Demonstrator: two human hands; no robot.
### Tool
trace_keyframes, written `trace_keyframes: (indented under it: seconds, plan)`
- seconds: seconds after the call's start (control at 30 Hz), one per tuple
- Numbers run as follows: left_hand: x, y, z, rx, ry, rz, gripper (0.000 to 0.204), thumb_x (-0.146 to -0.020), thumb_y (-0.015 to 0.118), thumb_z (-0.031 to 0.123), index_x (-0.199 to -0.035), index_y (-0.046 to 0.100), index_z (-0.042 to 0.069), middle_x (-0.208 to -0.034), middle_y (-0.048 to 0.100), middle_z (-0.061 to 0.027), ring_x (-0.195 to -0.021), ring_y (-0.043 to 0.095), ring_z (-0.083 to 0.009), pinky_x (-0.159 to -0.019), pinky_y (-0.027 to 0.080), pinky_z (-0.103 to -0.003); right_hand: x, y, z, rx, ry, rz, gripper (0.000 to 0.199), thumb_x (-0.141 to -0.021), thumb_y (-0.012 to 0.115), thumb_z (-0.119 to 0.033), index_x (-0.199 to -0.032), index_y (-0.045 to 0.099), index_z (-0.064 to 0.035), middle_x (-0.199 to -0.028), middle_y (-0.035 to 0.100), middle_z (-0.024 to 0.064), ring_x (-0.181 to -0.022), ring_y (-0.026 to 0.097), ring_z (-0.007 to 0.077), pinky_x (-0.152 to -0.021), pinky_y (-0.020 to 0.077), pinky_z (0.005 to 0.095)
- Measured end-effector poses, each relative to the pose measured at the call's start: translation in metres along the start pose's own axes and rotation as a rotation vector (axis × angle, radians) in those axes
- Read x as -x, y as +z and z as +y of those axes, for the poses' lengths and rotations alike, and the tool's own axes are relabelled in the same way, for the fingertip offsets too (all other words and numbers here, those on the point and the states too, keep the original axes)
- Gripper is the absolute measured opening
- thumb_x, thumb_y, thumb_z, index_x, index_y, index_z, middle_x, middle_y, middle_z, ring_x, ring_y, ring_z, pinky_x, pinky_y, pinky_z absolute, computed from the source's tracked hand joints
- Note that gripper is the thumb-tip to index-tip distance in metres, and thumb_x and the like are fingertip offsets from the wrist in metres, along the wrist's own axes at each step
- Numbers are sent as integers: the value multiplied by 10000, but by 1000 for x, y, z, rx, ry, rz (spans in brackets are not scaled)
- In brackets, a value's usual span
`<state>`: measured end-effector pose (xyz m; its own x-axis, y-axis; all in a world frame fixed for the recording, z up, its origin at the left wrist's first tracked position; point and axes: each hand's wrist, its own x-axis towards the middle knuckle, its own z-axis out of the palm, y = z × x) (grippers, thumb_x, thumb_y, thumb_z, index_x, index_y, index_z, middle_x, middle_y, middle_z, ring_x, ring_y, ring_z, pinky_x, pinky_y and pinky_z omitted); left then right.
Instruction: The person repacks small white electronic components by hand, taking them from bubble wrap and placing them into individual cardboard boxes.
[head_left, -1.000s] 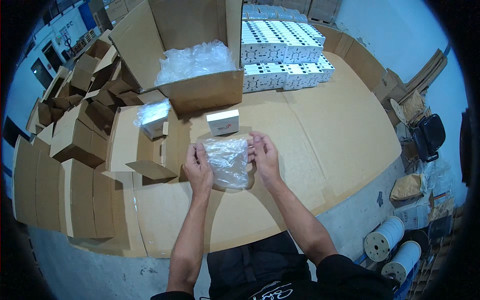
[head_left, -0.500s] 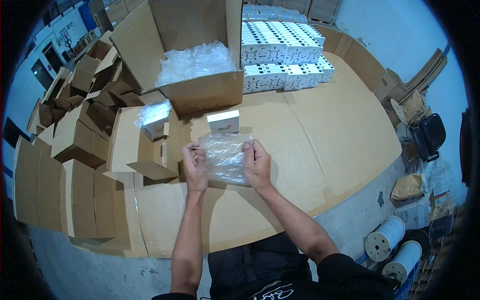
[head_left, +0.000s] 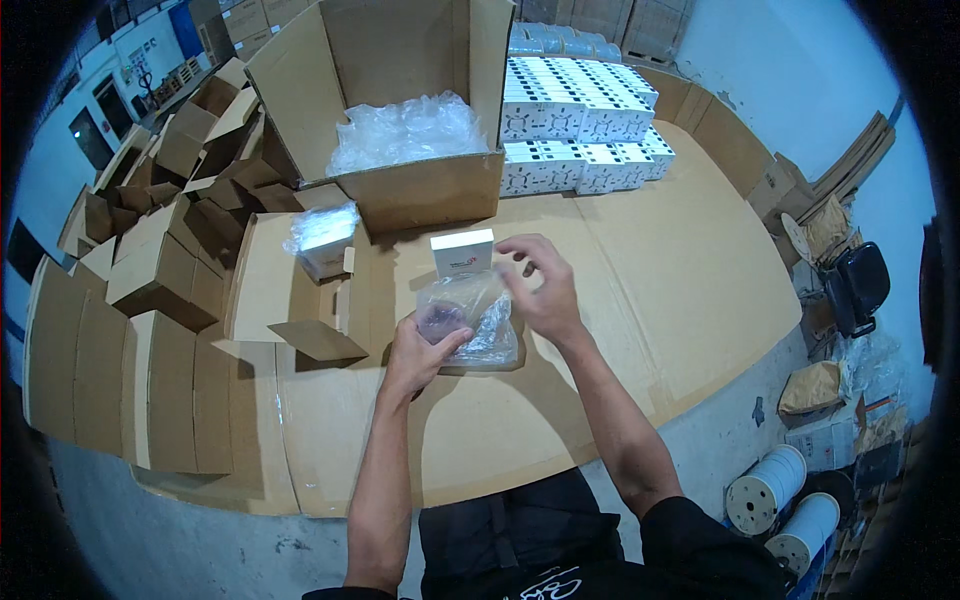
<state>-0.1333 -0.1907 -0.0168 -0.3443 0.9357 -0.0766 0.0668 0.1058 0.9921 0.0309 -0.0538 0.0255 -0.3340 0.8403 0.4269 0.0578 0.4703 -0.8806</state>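
Observation:
My left hand (head_left: 427,352) grips a clear plastic bag (head_left: 492,333), its thumb on the outside and its fingers partly hidden behind or inside the film. Toward the bag's far side the film bulges up, its mouth seemingly spread. My right hand (head_left: 545,285) is raised beside the bag's upper right, empty, with bent fingers apart. Just beyond the bag a small white box (head_left: 463,252) stands upright on the cardboard-covered table (head_left: 620,330). My right fingertips are close to that box; I cannot tell whether they touch it.
An open carton (head_left: 320,330) at left holds white boxes in clear wrap (head_left: 325,240). Behind it, a large carton (head_left: 430,190) contains many clear bags (head_left: 405,135). Stacked white boxes (head_left: 580,110) stand at the back. Empty cartons (head_left: 165,260) crowd the left; cable spools (head_left: 765,490) lie lower right.
My right hand has let go of the bag and risen toward the white box. My left hand has moved right and now holds the bag, which has gone from flat to bulging.

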Motion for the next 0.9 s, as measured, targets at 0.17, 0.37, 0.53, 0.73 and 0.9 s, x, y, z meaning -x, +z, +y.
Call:
trace_keyframes:
  seconds: [0.17,0.37,0.53,0.73,0.9]
  plan:
    - [-3,-1,-7,34,49,-16,251,-843,777,46,-1073,701,-22,-970,746,-74,-882,693,-144,-839,557,-312,-6,8,-15,463,-547,-304,288,-768,814,-60,-1035,711,-91,-1129,637,82,-1090,581,289,-935,493,422]
    - [-5,2,-9,35,90,75,292,-840,746,34,-1119,686,-28,-1014,746,-102,-928,697,-168,-852,557,-330,-10,9,-11,470,-600,-349,204,-769,800,-50,-931,678,-75,-1039,649,63,-1019,601,266,-893,490,399]
    - [-8,5,-2,-133,44,202,361,-817,798,71,-1151,681,-2,-1034,747,-128,-942,707,-202,-847,555,-359,-17,-2,-24,396,-492,-485,153,-788,749,-44,-897,643,-59,-906,658,84,-888,635,268,-874,490,377]
    - [-4,6,8,-104,104,98,452,-768,872,112,-1162,676,11,-1038,748,-113,-958,704,-190,-854,554,-353,-33,3,-32,320,-265,-797,220,-826,689,-101,-1029,687,-17,-907,705,150,-758,658,333,-769,533,418]
    - [0,-1,6,-20,38,-9,487,-726,904,89,-1152,681,12,-1045,751,-93,-968,704,-176,-872,561,-346,-49,7,-59,494,-277,-1014,238,-828,689,-139,-1045,733,-52,-1105,740,153,-817,691,335,-794,556,412]
